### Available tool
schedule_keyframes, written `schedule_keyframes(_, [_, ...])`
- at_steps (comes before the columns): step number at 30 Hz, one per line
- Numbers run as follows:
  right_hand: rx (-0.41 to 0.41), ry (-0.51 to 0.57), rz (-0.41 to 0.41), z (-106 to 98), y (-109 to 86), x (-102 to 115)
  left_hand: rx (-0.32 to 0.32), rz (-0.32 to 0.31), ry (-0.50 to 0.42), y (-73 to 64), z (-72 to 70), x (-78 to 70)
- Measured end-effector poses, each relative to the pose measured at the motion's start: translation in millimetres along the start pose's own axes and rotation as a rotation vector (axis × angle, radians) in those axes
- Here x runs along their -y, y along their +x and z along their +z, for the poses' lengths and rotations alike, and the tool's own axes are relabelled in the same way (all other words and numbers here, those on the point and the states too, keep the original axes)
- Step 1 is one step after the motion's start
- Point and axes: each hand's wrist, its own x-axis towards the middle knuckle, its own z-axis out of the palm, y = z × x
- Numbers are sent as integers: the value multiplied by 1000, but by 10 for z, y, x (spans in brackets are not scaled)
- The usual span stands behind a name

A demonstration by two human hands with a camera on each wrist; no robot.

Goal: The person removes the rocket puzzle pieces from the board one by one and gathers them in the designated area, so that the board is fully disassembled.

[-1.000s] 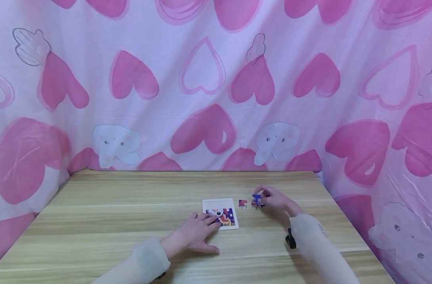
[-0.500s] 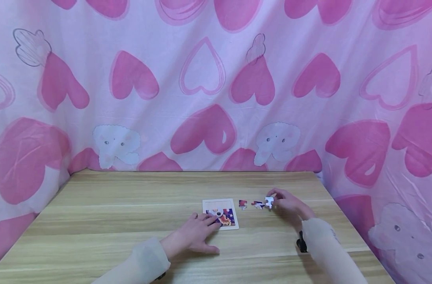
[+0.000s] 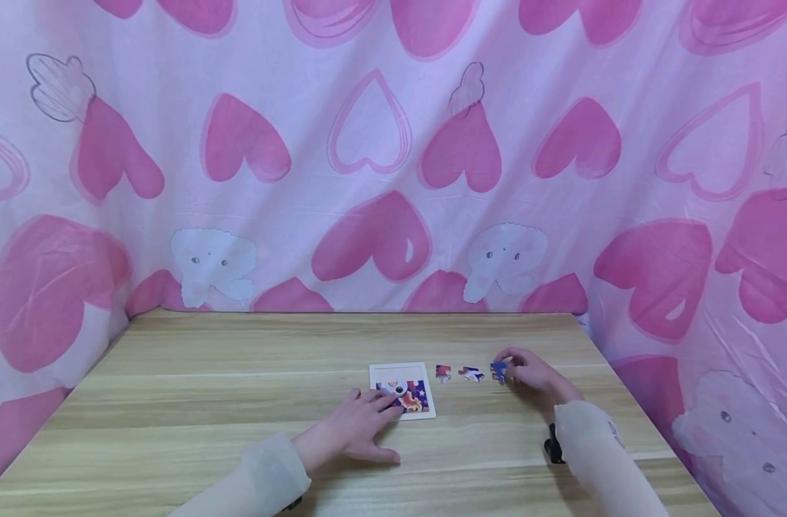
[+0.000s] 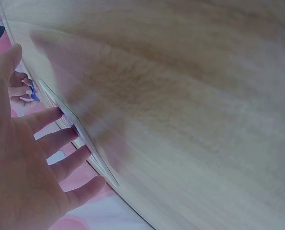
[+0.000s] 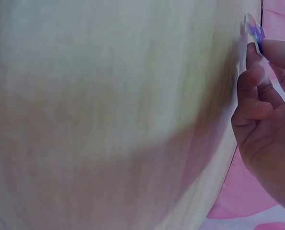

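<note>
A white-framed jigsaw puzzle (image 3: 421, 393) lies on the table, its lower part filled with a dark, orange and white picture and its upper strip pale. My left hand (image 3: 360, 425) rests its fingertips on the puzzle's lower left, fingers spread and nearly straight. Farther right, my right hand (image 3: 531, 370) pinches a blue puzzle piece (image 3: 499, 370) between thumb and fingers. The right wrist view shows that puzzle piece (image 5: 256, 32) standing on edge at the fingertips. Two loose pieces lie between frame and right hand: a reddish piece (image 3: 443, 372) and a dark-and-white piece (image 3: 472, 373).
The wood-grain table (image 3: 238, 373) stretches out on both sides of the puzzle. Behind it and at the sides hangs a pink curtain (image 3: 368, 237) with hearts. A black wrist device (image 3: 553, 445) shows under the right sleeve.
My right hand has moved right with its puzzle piece, uncovering the dark-and-white piece. The held piece showed blue, then a whitish side, and now blue again. The left hand stays put.
</note>
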Motion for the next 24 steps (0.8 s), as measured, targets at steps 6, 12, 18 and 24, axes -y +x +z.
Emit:
schedule_keyframes(6, [-21, -18, -16, 23, -33, 34, 9, -5, -14, 4, 7, 0])
schedule_keyframes(12, [-47, -39, 2, 26, -16, 10, 4, -6, -11, -1, 7, -3])
schedule_keyframes(18, [-69, -53, 56, 28, 8, 9, 9, -9, -11, 1, 9, 0])
schedule_keyframes(24, [-98, -86, 76, 35, 4, 5, 22, -15, -15, 7, 22, 7])
